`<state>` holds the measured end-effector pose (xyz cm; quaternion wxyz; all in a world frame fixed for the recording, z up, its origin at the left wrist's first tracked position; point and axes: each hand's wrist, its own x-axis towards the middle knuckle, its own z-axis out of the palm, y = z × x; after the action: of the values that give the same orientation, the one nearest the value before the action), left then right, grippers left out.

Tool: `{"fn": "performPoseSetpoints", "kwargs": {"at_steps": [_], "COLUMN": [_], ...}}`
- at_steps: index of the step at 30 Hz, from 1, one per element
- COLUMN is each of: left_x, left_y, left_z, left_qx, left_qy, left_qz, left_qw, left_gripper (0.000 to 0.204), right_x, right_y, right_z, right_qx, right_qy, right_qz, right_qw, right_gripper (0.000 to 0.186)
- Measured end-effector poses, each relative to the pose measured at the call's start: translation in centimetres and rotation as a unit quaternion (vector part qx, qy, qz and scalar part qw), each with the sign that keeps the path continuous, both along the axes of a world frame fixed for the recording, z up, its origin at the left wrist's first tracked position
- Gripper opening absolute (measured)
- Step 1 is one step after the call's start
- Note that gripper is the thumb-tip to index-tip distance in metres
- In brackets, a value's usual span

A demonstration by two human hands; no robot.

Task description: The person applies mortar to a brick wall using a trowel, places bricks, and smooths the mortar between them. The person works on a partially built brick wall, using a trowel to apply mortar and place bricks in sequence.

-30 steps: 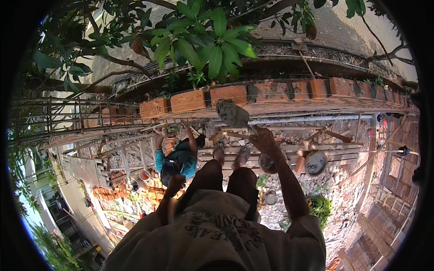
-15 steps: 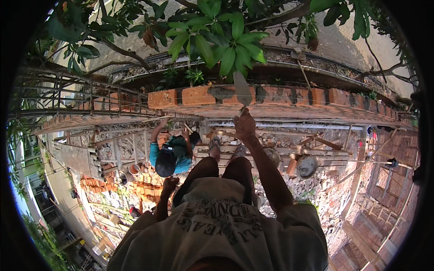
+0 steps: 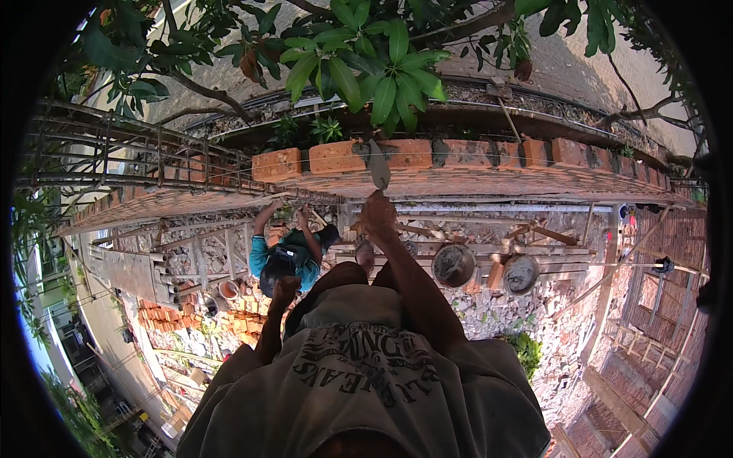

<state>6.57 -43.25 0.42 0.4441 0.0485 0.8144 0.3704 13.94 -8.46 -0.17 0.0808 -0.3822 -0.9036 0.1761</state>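
My right hand (image 3: 378,216) is closed round the handle of a trowel (image 3: 379,172). The grey blade points away from me and touches the top course of the brick wall (image 3: 481,183). Its tip lies at the mortar-filled gap between an orange brick (image 3: 337,158) and another brick (image 3: 410,154) to its right. A thin string runs along the front of these bricks. My left hand (image 3: 286,290) is held low and to the left, its fingers curled in; whatever it may hold is hidden.
Below on the left, a co-worker in a teal shirt (image 3: 308,271) bends over. Two round mortar pans, one nearer (image 3: 453,265) and one further right (image 3: 521,274), rest by the planks. A rebar cage (image 3: 137,153) stands left; leafy branches (image 3: 389,76) hang over the wall.
My right hand and the trowel have moved left and nearer, bringing the blade down onto the gap between bricks. My left hand has risen slightly.
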Motion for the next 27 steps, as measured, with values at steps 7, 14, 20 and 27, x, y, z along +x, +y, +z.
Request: {"fn": "performPoseSetpoints", "kwargs": {"at_steps": [7, 14, 20, 27], "left_x": [-0.4, -1.0, -2.0, -2.5], "left_y": [-3.4, -1.7, -0.1, -1.0], "left_z": [-4.9, -1.8, 0.1, -1.5], "left_qx": [-0.060, -0.089, -0.038, 0.010], "left_qy": [0.140, 0.081, 0.126, 0.057], "left_qz": [-0.164, -0.115, -0.183, -0.171], "left_qw": [0.974, 0.986, 0.974, 0.984], "left_gripper": [0.036, 0.038, 0.036, 0.036], "right_x": [1.3, 1.4, 0.6, 0.6], "right_y": [1.8, 1.0, 1.2, 2.6], "right_z": [0.9, -0.9, -5.3, -3.1], "right_qx": [-0.412, -0.665, -0.484, -0.644], "right_qy": [0.251, 0.639, 0.513, 0.661], "right_qz": [-0.241, -0.026, -0.054, 0.126], "right_qw": [0.842, 0.386, 0.707, 0.364], "right_gripper": [0.021, 0.022, 0.042, 0.041]}}
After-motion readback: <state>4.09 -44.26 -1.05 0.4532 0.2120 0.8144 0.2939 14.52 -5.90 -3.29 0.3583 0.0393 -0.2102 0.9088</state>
